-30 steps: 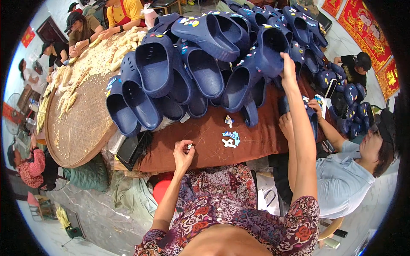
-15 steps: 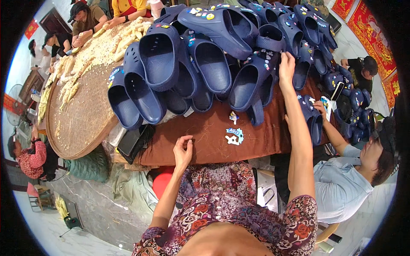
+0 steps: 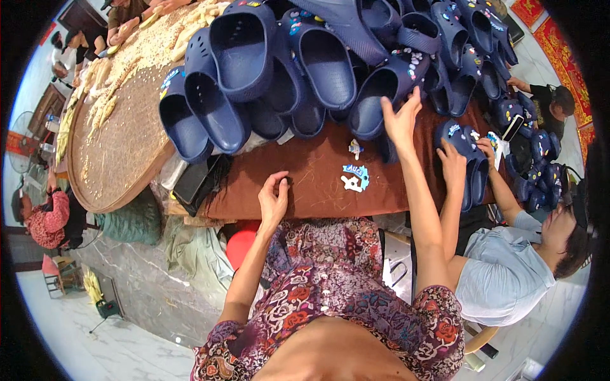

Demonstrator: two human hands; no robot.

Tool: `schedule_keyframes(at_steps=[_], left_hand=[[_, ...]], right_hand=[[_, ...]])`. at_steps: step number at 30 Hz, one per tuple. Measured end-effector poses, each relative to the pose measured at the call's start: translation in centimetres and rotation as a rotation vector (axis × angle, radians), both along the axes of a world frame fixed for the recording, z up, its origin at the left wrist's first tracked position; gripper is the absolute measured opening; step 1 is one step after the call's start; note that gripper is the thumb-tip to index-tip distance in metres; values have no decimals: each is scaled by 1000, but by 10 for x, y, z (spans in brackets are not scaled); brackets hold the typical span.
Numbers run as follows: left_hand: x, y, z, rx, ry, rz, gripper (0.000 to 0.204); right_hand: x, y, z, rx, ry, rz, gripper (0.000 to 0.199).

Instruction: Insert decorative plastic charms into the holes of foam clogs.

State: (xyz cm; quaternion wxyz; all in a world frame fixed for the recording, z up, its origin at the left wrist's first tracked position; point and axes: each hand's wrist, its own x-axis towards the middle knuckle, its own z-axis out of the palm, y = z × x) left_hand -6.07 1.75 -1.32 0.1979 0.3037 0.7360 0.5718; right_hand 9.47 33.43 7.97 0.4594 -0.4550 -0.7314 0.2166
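My right hand (image 3: 401, 122) reaches up to the pile, fingers spread, at the edge of a navy clog (image 3: 376, 105) with small charms on it; I cannot tell if it touches. Near the table's front edge, my left hand (image 3: 273, 200) hovers with its fingers curled and thumb drawn in; anything between them is too small to make out. On the brown cloth between my hands lie a blue-and-white charm (image 3: 358, 178) with a white piece beside it, and a small white-and-yellow charm (image 3: 355, 149) farther back.
Many navy clogs (image 3: 241, 54) are heaped across the back. At left, a round woven tray (image 3: 127, 162) bears corn cobs and kernels; a black pouch (image 3: 194, 181) lies beside it. On my right, a co-worker (image 3: 508, 267) has both hands at a clog pair (image 3: 469, 171). Other people sit farther off.
My right hand has moved left and nearer along the pile, its fingers opening. The co-worker's other hand has come up to the clog pair. My left hand stays curled; the whole view has shifted.
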Motion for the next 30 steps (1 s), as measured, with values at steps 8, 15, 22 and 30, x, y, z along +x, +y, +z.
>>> schedule_keyframes(at_steps=[8, 15, 22, 30], left_hand=[[-7, 4, 6, 15, -122, 3, 22], [-14, 6, -7, 70, -207, 18, 23], [-31, 4, -5, 40, -264, 112, 22], [-30, 10, 11, 104, -336, 116, 17]], right_hand=[[19, -15, 9, -196, 54, -1, 72], [53, -114, 3, -303, 124, 110, 71], [53, -223, -41, -403, 56, 333, 72], [30, -247, -84, -385, -54, 433, 72]])
